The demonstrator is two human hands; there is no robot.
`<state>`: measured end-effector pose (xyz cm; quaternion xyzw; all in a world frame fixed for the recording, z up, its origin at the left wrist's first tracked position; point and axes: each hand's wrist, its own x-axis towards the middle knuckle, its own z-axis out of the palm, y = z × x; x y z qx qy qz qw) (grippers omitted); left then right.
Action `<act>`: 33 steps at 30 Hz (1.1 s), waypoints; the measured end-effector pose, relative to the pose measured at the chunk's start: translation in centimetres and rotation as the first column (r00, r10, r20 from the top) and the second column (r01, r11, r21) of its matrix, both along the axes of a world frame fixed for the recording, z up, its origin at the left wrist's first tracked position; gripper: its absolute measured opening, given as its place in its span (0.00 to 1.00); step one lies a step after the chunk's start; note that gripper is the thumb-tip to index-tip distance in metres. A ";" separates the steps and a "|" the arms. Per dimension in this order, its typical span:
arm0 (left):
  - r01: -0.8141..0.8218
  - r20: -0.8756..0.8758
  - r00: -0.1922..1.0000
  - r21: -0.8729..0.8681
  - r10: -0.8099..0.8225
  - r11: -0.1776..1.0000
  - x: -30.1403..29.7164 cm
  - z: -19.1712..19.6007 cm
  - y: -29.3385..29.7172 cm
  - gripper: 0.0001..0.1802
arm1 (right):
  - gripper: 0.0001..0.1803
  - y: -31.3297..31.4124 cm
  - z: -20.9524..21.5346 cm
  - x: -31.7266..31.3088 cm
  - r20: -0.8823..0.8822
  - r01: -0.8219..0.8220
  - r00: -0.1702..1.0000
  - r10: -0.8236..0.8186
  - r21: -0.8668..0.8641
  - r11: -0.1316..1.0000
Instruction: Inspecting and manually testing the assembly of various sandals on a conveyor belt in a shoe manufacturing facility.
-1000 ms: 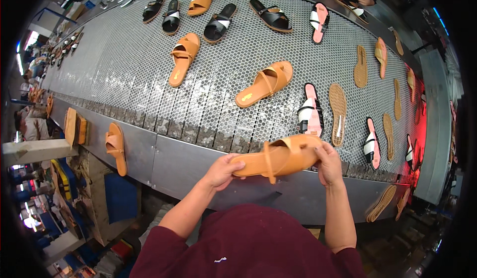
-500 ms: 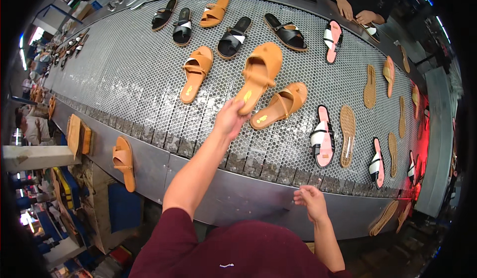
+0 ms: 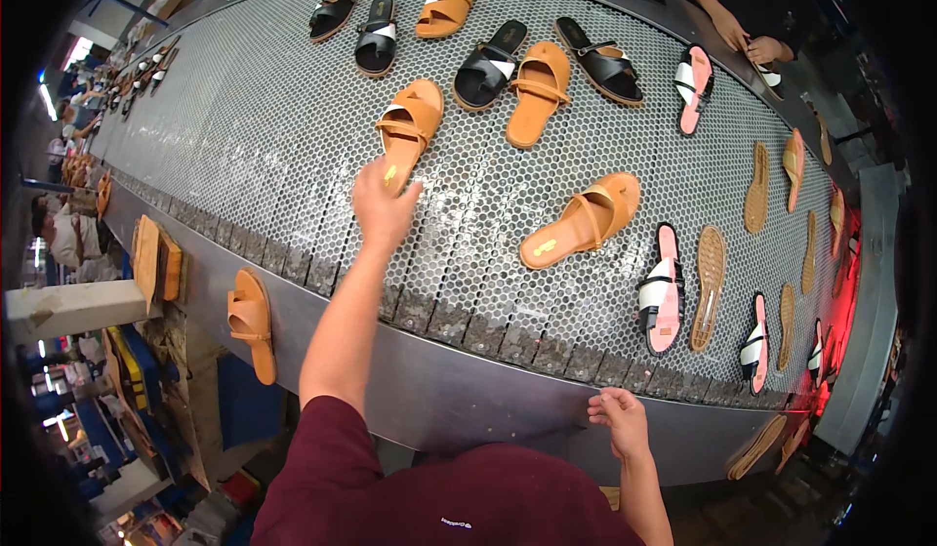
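1. The left hand [image 3: 383, 204] is stretched forward over the perforated conveyor belt [image 3: 273, 136], arm nearly straight, toward 12 o'clock.
2. Its fingers are loosely curled over the heel of a tan sandal [image 3: 410, 126]; a closed grasp cannot be told.
3. The right hand [image 3: 621, 419] is rested on the steel front edge [image 3: 468, 400], fingers curled, nothing held.
4. Bare mesh lies at 9 o'clock of the sandal; another tan sandal [image 3: 582, 220] lies at 3 o'clock, well apart.

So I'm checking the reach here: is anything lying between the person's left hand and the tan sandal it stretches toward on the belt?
Nothing visible. The left hand is already at the heel of the tan sandal, with only bare mesh belt around them.
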<state>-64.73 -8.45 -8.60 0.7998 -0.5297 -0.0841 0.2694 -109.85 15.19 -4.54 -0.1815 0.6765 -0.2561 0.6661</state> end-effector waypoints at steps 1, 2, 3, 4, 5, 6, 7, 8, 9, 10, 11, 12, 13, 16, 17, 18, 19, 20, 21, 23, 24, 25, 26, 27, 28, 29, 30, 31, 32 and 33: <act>-0.078 0.093 0.993 0.016 0.076 0.997 2.5 -1.2 1.0 0.47 | 0.11 -0.1 -0.1 0.3 0.010 -0.008 1.000 0.008 0.005 1.000; -0.106 0.030 0.994 0.160 0.103 0.981 3.8 -1.2 1.4 0.53 | 0.11 -0.1 -0.2 0.5 0.013 -0.007 1.000 0.007 0.012 1.000; -0.114 0.085 0.992 0.235 0.096 0.965 4.6 -1.3 1.6 0.55 | 0.11 -0.3 -0.2 0.8 0.016 -0.012 1.000 0.012 0.016 1.000; -0.122 0.138 0.987 0.309 0.082 0.943 5.3 -1.5 1.4 0.56 | 0.11 -0.4 -0.2 1.1 0.014 -0.023 1.000 0.023 0.022 0.999; -0.131 0.189 0.980 0.381 0.061 0.915 5.8 -1.7 1.1 0.57 | 0.11 -0.6 -0.2 1.5 0.012 -0.032 0.999 0.032 0.028 0.999; -0.098 0.181 0.983 0.442 0.019 0.892 4.8 -1.4 0.2 0.58 | 0.12 -0.5 -0.2 1.6 0.000 -0.027 1.000 0.027 0.034 0.999; -0.092 0.205 0.979 0.416 0.005 0.905 4.1 -1.2 -0.4 0.56 | 0.12 -0.5 -0.1 1.6 0.004 -0.038 0.999 0.038 0.023 0.999; -0.084 0.229 0.973 0.391 -0.009 0.917 3.8 -1.0 -0.9 0.55 | 0.12 -0.8 -0.1 2.0 0.008 -0.048 0.999 0.048 0.013 0.999; -0.069 0.242 0.970 0.368 -0.024 0.927 3.2 -1.5 -1.2 0.54 | 0.13 -0.9 0.1 2.1 0.001 -0.056 0.998 0.056 0.006 0.998; -0.094 0.260 0.965 0.274 0.021 0.957 3.5 -2.0 -1.5 0.44 | 0.14 -1.1 0.1 2.3 0.002 -0.075 0.997 0.075 0.006 0.997; -0.050 0.132 0.991 0.254 0.016 0.966 3.9 -2.5 -1.2 0.43 | 0.14 -1.1 0.2 2.2 -0.015 -0.083 0.996 0.083 0.003 0.997; -0.009 0.006 1.000 0.230 0.008 0.973 4.4 -2.6 -1.0 0.41 | 0.14 -1.0 0.1 2.2 -0.026 -0.089 0.996 0.089 -0.001 0.996; 0.019 -0.108 0.994 0.204 0.003 0.979 4.5 -2.3 -0.6 0.40 | 0.14 -1.1 -0.1 2.2 -0.026 -0.102 0.994 0.102 -0.004 0.995; -0.037 -0.289 0.956 0.072 0.057 0.997 2.8 -1.1 4.5 0.36 | 0.18 -2.1 0.0 2.5 -0.012 -0.114 0.993 0.114 -0.026 0.993; -0.037 -0.345 0.937 0.035 0.046 0.999 1.8 -0.5 6.4 0.35 | 0.19 -2.6 0.3 2.6 -0.013 -0.109 0.994 0.108 -0.045 0.993; -0.024 -0.376 0.926 0.005 0.024 1.000 0.1 0.7 9.0 0.34 | 0.22 -3.5 0.3 2.8 -0.005 -0.118 0.993 0.118 -0.092 0.989; 0.008 -0.344 0.939 0.007 -0.005 1.000 -1.4 1.7 11.7 0.33 | 0.23 -4.6 0.2 3.4 0.028 -0.075 0.996 0.080 -0.144 0.987; 0.012 -0.403 0.915 0.052 0.010 0.999 -3.7 3.5 14.0 0.34 | 0.24 -6.0 0.4 4.0 0.061 -0.031 0.997 0.044 -0.194 0.981; 0.039 -0.424 0.906 0.040 -0.018 0.998 -6.0 4.6 16.2 0.32 | 0.26 -7.5 1.0 4.8 0.079 -0.021 0.996 0.041 -0.243 0.970; 0.104 -0.521 0.848 -0.016 -0.097 0.994 -10.7 4.8 20.4 0.34 | 0.30 -10.1 1.9 6.3 0.134 0.036 0.991 0.014 -0.364 0.931; 0.094 -0.594 0.798 -0.038 -0.098 0.995 -13.2 4.0 22.6 0.37 | 0.32 -11.0 2.3 6.9 0.167 0.081 0.986 -0.008 -0.433 0.898; 0.147 -0.580 0.802 -0.037 -0.141 0.988 -15.4 3.7 24.2 0.38 | 0.35 -11.6 2.8 6.8 0.178 0.055 0.983 0.040 -0.497 0.866; 0.239 -0.462 0.856 -0.049 -0.234 0.970 -17.3 4.0 25.2 0.41 | 0.35 -12.0 3.1 6.8 0.146 0.012 0.986 0.084 -0.557 0.830; 0.251 -0.469 0.847 -0.059 -0.249 0.966 -19.1 4.0 26.1 0.41 | 0.36 -12.0 3.5 6.6 0.110 -0.037 0.985 0.132 -0.615 0.788; 0.262 -0.478 0.838 -0.069 -0.262 0.963 -20.9 4.0 26.9 0.42 | 0.36 -11.6 4.0 6.0 0.130 -0.026 0.982 0.138 -0.632 0.775; 0.274 -0.488 0.828 -0.078 -0.276 0.959 -22.4 3.8 27.6 0.42 | 0.36 -11.2 4.4 5.3 0.148 -0.014 0.979 0.144 -0.648 0.762; 0.262 -0.516 0.813 -0.091 -0.270 0.961 -23.6 3.6 28.2 0.42 | 0.37 -10.8 4.8 4.6 0.174 -0.001 0.972 0.156 -0.665 0.747; 0.310 -0.549 0.781 -0.072 -0.297 0.948 -24.2 3.5 28.6 0.41 | 0.37 -10.3 5.1 3.7 0.136 -0.041 0.976 0.170 -0.654 0.755; 0.358 -0.583 0.746 -0.055 -0.321 0.932 -24.6 3.3 28.8 0.41 | 0.37 -9.9 5.5 2.6 0.098 -0.080 0.978 0.185 -0.641 0.763; 0.407 -0.616 0.711 -0.033 -0.339 0.913 -24.8 3.5 29.1 0.40 | 0.38 -9.1 5.8 1.7 0.066 -0.116 0.978 0.199 -0.622 0.774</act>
